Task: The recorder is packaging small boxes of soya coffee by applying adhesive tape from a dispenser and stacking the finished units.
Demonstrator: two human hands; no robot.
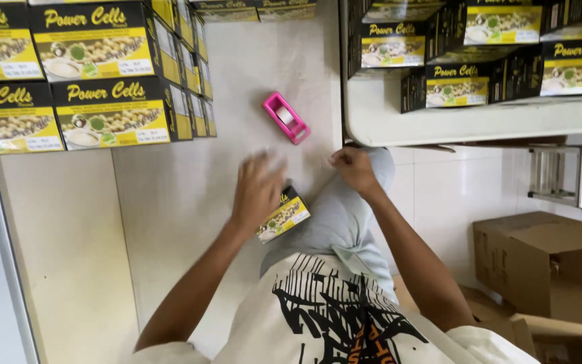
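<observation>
Left hand (257, 191) lies flat on the small yellow-and-black box (284, 217) at the counter (190, 202) edge by the knee, fingers spread, not gripping. Right hand (353, 167) is loosely curled and empty. The box looks light and crushable, so I'd pinch its long sides.

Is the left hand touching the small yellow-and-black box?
Touching. The head view shows the left hand lying over the small box, covering its upper end with no gap between them.
</observation>
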